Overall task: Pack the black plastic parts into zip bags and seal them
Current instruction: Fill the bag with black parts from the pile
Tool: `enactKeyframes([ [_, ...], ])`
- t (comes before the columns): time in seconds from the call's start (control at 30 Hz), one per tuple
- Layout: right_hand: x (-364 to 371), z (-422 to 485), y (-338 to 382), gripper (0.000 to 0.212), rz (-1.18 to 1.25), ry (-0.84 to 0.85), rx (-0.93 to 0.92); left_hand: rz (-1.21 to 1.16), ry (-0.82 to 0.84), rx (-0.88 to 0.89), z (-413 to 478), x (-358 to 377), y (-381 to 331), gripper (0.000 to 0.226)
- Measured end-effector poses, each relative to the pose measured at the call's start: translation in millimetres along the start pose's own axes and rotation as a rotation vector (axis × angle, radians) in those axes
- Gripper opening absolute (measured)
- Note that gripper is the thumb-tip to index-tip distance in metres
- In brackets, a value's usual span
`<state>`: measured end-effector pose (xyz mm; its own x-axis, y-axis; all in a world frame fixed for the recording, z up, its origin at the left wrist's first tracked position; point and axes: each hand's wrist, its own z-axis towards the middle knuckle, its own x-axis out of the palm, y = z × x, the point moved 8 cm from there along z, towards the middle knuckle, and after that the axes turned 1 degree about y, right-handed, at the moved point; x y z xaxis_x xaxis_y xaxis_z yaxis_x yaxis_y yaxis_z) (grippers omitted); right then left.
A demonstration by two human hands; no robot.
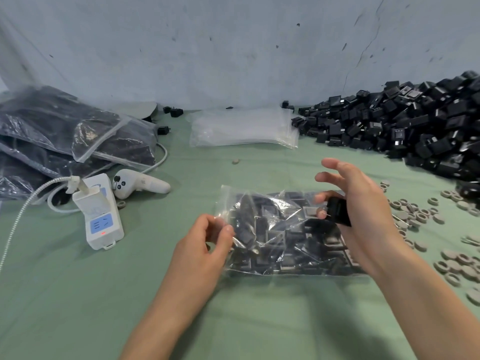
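Note:
A clear zip bag [280, 237] filled with black plastic parts lies on the green table in front of me. My left hand [205, 245] pinches the bag's left edge between thumb and fingers. Over the bag's right side, my right hand [358, 203] holds one black plastic part [337, 211] with its lower fingers, while its upper fingers stretch out. A big heap of loose black parts [415, 126] fills the right rear of the table.
Filled bags [65, 131] are stacked at the far left. Empty zip bags [244, 128] lie at the back centre. A white power strip [98, 211], a white controller [140, 185] and cables sit at the left. Grey rings [415, 214] are scattered on the right.

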<state>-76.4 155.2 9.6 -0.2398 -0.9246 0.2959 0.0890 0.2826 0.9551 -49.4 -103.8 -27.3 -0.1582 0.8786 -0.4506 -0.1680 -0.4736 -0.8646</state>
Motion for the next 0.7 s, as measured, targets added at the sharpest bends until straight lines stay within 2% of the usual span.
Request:
enactKeyframes([
  [0.33, -7, 1, 5, 0.023, 0.006, -0.033, -0.005, -0.144, 0.093, -0.07, -2, 7, -10, 0.014],
  [0.53, -6, 0, 3, 0.022, 0.033, -0.015, 0.011, -0.138, 0.19, -0.07, -2, 12, -8, 0.02],
  [0.7, -8, 1, 2, 0.021, 0.087, -0.018, 0.043, -0.18, 0.206, -0.073, 3, 14, -4, 0.021],
])
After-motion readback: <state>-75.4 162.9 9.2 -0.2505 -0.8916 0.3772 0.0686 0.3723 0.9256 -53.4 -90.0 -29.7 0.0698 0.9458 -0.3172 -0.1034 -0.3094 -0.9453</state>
